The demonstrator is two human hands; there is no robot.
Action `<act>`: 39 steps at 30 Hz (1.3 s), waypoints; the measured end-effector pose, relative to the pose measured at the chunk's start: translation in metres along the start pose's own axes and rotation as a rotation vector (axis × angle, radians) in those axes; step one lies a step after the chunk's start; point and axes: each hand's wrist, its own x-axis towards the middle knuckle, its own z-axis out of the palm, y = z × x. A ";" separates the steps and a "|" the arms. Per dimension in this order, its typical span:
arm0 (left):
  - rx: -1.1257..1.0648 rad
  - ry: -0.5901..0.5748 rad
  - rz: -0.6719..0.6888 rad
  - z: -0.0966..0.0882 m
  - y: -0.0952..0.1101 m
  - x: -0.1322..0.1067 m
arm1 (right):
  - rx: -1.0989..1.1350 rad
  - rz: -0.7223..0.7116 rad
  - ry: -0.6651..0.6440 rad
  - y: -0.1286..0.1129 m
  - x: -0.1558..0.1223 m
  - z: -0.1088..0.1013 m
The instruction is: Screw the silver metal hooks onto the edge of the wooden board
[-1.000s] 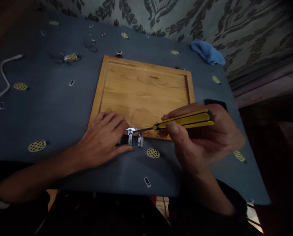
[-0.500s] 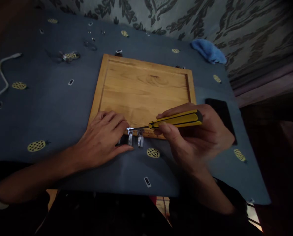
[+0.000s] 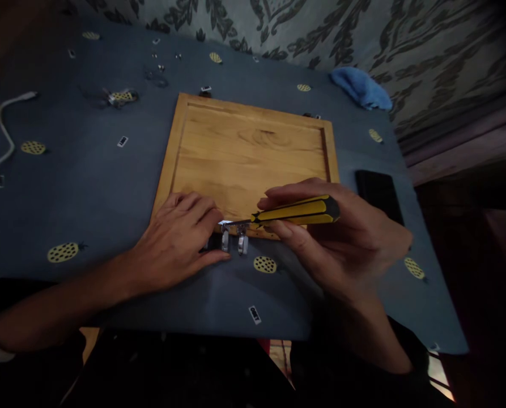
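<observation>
A wooden panel (image 3: pixel 244 153) with a raised frame lies flat on the blue cloth-covered table (image 3: pixel 86 192). At its near edge sits a small metal hinge (image 3: pixel 232 238). My left hand (image 3: pixel 180 238) rests on the panel's near left corner with its fingers pressed beside the hinge, steadying it. My right hand (image 3: pixel 341 232) is closed round a yellow and black screwdriver (image 3: pixel 295 211), held nearly level, its tip at the top of the hinge.
A black phone (image 3: pixel 378 192) lies right of the panel. A blue rag (image 3: pixel 361 88) sits at the far right corner. Small metal parts (image 3: pixel 123 97) and screws are scattered at the far left, near a white cable (image 3: pixel 4 130). Patterned wall behind.
My right hand and the screwdriver have slid left toward the hinge and the hand has turned on the handle. My left hand has stayed in place.
</observation>
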 end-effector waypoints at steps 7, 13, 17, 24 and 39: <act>-0.008 0.006 0.012 0.000 -0.001 -0.001 | 0.055 -0.040 0.160 0.006 -0.001 -0.002; -0.008 0.006 0.009 0.000 0.000 0.000 | 0.034 0.007 0.116 0.001 -0.004 0.000; -0.017 0.012 0.008 -0.001 0.000 0.000 | 0.022 0.038 0.113 0.001 -0.005 -0.001; -0.025 0.018 0.010 -0.001 0.001 0.000 | 0.024 0.024 0.095 0.001 -0.006 -0.002; -0.014 0.036 0.004 0.001 0.001 0.000 | 0.018 -0.173 -0.135 -0.003 0.001 -0.011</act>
